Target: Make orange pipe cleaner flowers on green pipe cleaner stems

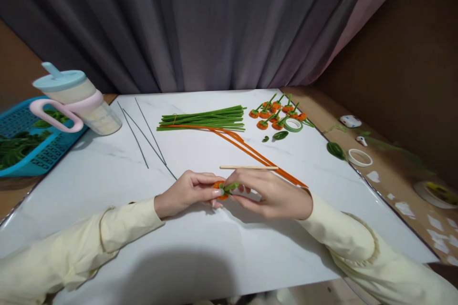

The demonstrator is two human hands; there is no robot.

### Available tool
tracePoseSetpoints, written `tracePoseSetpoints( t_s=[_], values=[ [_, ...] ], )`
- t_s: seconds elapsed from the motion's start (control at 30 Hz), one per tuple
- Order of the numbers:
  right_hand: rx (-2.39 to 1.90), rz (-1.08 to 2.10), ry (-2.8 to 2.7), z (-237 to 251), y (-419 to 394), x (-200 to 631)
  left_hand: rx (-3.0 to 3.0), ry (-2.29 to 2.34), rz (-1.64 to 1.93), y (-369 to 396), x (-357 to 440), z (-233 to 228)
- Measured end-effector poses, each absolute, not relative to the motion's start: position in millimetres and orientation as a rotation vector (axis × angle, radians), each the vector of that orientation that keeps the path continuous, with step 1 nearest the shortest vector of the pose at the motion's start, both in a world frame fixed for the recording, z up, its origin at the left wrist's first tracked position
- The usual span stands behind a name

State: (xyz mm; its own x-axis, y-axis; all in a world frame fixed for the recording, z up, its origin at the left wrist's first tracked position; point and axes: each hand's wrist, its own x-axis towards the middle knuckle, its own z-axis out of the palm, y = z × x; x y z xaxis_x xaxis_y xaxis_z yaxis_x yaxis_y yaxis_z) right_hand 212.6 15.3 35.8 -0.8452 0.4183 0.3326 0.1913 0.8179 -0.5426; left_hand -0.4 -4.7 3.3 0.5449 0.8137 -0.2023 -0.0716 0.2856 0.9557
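About ten finished orange flowers [277, 113] are laid at the far side of the surface [200, 257], right of the green stem bundle [202, 120], from which much stock remains unused. Another orange flower [223, 189] is pinched between the left hand [186, 193] and right hand [274, 195], well nearer than the bundle; both grips are closed narrowly on it.

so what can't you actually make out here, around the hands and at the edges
- Head view: orange-and-green piece, mostly covered by left hand and right hand.
- Blue basket, cut off by the left edge.
- Plate-like thing far right, blurred.
- Small white item, too small to identify.
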Motion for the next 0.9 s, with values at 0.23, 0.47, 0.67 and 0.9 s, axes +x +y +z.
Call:
tracePoseSetpoints(
  t_s=[0.23, 0.47, 0.67, 0.9],
  values=[
    [-0.548, 0.695, -2.567, 39.8, 14.0, 220.1, 1.353, 0.754, 0.788, -6.4, -2.5, 9.7],
    [-0.784, 0.64, -2.523, 47.5, 0.0, 234.0, 1.988, 0.65, 0.844, -8.2, -7.0, 7.6],
    [-1.377, 0.656, -2.342, 41.7, 4.3, 260.2, 2.145, 0.491, 0.905, -10.5, -3.7, 6.6],
    [-1.495, 0.759, -2.473, 21.3, 26.7, 252.5, 2.242, 0.502, 0.803, -11.1, -5.3, 4.6]
  ],
)
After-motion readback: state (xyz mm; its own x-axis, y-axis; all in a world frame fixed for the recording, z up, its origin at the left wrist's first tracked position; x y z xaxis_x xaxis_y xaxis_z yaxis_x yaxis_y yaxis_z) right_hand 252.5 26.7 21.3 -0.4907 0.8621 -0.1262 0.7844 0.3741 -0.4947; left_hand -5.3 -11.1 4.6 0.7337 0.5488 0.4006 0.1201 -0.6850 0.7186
